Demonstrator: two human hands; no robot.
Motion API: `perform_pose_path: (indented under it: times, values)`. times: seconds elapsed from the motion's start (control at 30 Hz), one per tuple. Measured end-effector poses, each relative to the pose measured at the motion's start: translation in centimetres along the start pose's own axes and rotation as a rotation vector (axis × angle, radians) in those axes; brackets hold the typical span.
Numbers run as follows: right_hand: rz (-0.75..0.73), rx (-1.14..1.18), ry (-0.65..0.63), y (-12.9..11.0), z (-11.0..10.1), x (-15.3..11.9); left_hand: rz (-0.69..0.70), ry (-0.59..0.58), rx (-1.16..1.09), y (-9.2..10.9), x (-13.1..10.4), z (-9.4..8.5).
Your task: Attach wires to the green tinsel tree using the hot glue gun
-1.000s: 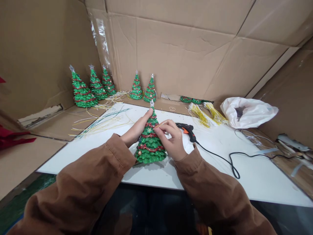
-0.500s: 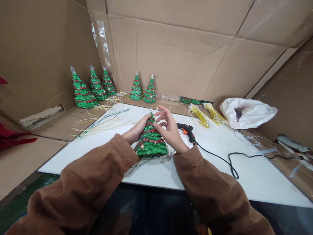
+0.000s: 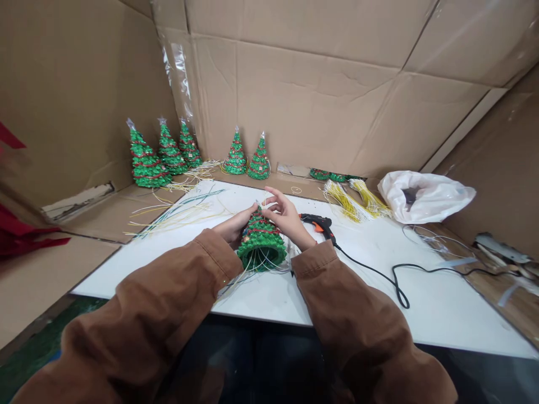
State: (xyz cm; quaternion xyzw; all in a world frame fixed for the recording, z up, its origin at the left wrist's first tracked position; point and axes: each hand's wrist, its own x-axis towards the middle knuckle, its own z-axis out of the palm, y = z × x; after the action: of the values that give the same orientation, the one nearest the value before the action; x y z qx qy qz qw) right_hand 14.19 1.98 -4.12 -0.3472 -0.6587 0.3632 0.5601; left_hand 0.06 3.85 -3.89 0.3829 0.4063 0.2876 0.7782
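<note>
A small green Christmas tree [image 3: 263, 238] with red garland is tilted so that its hollow base faces me. Several thin wires [image 3: 256, 259] trail out of that base. My left hand [image 3: 234, 225] is wrapped around the tree's left side, near the top. At the tip, the thumb and fingers of my right hand [image 3: 287, 217] pinch what looks like a thin pale wire, partly hidden by the fingers. Just right of that hand lies a black hot glue gun [image 3: 319, 221] with an orange trigger.
Several finished-looking trees [image 3: 147, 163] with star tops stand along the cardboard wall. Loose wires [image 3: 177, 210] lie on the left of the white board [image 3: 366, 269]. Yellow-white wire bundles [image 3: 347, 202] and a white plastic bag [image 3: 427, 196] are at back right. The glue gun's cord [image 3: 366, 264] runs right.
The tree has tipped back, so its hollow underside with the wires now shows. Both hands have stayed at its top, and my right hand has shifted slightly down and left.
</note>
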Motion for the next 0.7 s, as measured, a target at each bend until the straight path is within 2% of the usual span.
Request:
perform_pose_path:
  times: [0.13, 0.23, 0.33, 0.53, 0.7]
  values:
    - [0.069, 0.036, 0.054, 0.3, -0.3, -0.2, 0.020, -0.045, 0.011, -0.1, 0.3, -0.4]
    - [0.089, 0.061, 0.082, 0.2, -0.4, -0.5, 0.009, -0.005, 0.022, -0.1, 0.3, -0.5]
    - [0.079, 0.054, 0.061, -0.2, -0.2, -0.8, 0.000, 0.029, 0.032, 0.0, 0.1, -0.4]
    - [0.043, -0.018, 0.016, -1.2, 0.4, -1.3, -0.021, 0.015, 0.032, 0.3, -0.4, 0.1]
    - [0.112, 0.001, -0.009, -1.7, 0.2, -1.4, -0.032, 0.038, 0.040, 0.5, -0.8, 0.5]
